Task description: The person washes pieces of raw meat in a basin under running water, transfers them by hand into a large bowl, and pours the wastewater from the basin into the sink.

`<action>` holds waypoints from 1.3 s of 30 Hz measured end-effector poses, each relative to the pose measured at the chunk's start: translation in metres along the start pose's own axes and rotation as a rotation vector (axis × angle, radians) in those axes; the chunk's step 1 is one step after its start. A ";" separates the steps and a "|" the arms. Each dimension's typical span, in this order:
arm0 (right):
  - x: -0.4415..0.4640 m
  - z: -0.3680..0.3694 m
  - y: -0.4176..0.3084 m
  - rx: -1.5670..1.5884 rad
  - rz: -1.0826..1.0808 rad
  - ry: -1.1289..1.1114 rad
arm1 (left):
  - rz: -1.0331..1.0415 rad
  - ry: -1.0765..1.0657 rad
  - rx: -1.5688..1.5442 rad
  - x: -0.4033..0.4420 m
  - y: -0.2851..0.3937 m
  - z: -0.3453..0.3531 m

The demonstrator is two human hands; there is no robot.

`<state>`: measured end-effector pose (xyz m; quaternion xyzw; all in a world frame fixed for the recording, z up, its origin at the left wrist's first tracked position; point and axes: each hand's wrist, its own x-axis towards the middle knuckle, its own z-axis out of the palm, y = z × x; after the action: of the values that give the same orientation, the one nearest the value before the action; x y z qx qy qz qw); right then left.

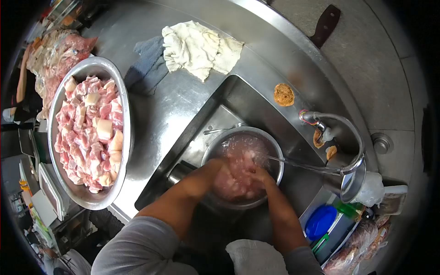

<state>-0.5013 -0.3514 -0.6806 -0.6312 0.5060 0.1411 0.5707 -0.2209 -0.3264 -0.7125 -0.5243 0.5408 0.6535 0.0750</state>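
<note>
A round metal bowl stands in the sink, holding cloudy pink water and pieces of raw meat. My left hand reaches into it from the left, largely under the water among the meat. On the bowl's right side, my right hand dips into the same water, its fingers covered. Whether either hand grips a piece is hidden. Water runs from the curved faucet into the bowl. To the left, a large oval metal basin is heaped with cut raw meat chunks.
Around the bowl lies the metal sink, with a spoon-like utensil handle behind it. A cream cloth and a grey cloth rest on the counter. A scouring pad, a blue lid and bagged meat are on the right.
</note>
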 end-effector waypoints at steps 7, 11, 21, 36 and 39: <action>-0.042 0.047 -0.038 0.738 0.201 -0.004 | -0.057 -0.039 -0.699 -0.004 -0.057 0.092; -0.011 0.097 -0.038 1.338 0.290 -0.018 | -0.091 -0.011 -0.957 -0.027 -0.025 0.101; -0.081 0.084 -0.110 1.091 0.453 0.357 | -0.012 0.275 -0.745 -0.111 0.066 0.079; -0.271 0.103 -0.221 1.153 -0.171 0.681 | 0.583 0.148 -0.796 -0.250 0.145 0.106; -0.295 0.097 -0.245 1.037 -0.255 0.758 | 0.763 0.243 -0.791 -0.304 0.176 0.090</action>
<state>-0.3985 -0.1670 -0.3463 -0.3353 0.5956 -0.4224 0.5953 -0.2586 -0.1840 -0.3813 -0.3512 0.4108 0.7220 -0.4319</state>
